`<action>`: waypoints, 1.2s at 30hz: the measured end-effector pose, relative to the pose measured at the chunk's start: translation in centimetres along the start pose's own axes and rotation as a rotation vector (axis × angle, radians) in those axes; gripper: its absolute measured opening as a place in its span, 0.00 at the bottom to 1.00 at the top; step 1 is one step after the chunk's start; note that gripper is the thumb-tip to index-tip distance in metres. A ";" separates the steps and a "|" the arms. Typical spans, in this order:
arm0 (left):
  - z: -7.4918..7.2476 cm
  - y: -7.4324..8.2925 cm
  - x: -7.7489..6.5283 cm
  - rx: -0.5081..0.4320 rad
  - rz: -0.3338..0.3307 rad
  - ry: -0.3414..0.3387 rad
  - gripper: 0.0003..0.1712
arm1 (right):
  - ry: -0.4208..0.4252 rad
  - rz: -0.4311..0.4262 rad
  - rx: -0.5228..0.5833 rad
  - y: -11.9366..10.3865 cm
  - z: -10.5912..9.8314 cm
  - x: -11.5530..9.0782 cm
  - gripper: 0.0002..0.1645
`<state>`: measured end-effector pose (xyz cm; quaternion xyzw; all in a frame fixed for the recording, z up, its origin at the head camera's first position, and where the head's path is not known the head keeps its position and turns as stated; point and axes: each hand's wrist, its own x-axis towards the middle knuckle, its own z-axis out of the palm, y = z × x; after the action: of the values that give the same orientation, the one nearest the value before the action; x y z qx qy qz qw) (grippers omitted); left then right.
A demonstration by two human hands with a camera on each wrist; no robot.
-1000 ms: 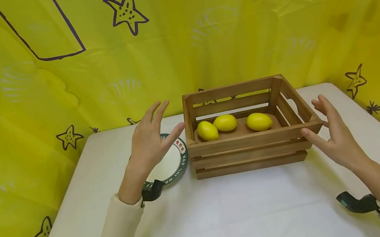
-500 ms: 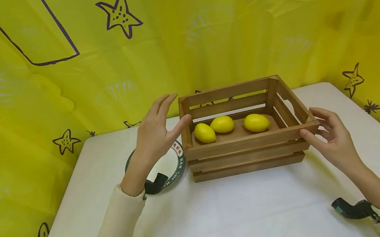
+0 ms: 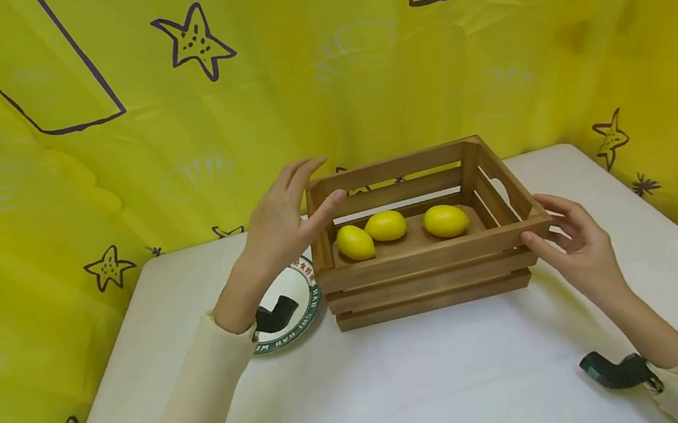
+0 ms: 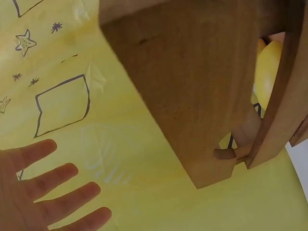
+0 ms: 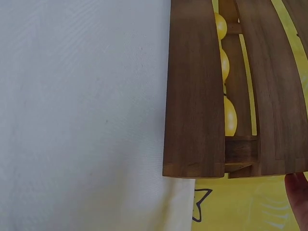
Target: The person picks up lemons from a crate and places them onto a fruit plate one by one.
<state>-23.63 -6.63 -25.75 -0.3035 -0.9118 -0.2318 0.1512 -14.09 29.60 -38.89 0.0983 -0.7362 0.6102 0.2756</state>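
A slatted wooden crate (image 3: 426, 257) stands on the white table, with three lemons (image 3: 446, 221) inside on its floor. My right hand (image 3: 575, 255) grips the crate's right front corner, thumb on the front top slat and curled fingers against the right end. In the right wrist view only a fingertip (image 5: 297, 192) shows at the crate's edge. My left hand (image 3: 281, 224) is raised beside the crate's left end, fingers spread and nothing held. The left wrist view shows those straight fingers (image 4: 67, 199) apart from the crate's end panel (image 4: 178, 82).
A white plate (image 3: 311, 312) with a green lettered rim lies left of the crate, partly under the left forearm in view. A yellow curtain (image 3: 266, 90) with starfish drawings hangs behind the table (image 3: 447, 387). Dark wrist cameras (image 3: 614, 371) sit on both wrists.
My right hand has closed in on the crate's right corner and curled round it. My left hand has moved nearer the crate's left end. The head view has shifted to the right.
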 end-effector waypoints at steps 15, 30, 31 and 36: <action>0.0 1.8 3.1 0.013 0.097 -0.119 0.33 | 0.004 0.007 -0.108 -0.3 -0.2 -0.1 0.37; 0.0 3.5 5.9 -0.056 0.127 -0.155 0.31 | 0.000 0.018 -0.132 -0.1 -0.6 -0.4 0.37; 0.1 3.7 6.0 -0.060 0.131 -0.154 0.31 | 0.001 0.016 -0.134 -0.1 -0.6 -0.4 0.37; 0.3 4.0 6.8 -0.073 0.163 -0.144 0.31 | 0.000 0.012 -0.129 -0.1 -0.5 -0.4 0.36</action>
<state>-26.34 -0.35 -21.85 -0.3977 -0.8835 -0.2296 0.0924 -13.58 29.98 -38.96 0.0761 -0.7746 0.5631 0.2777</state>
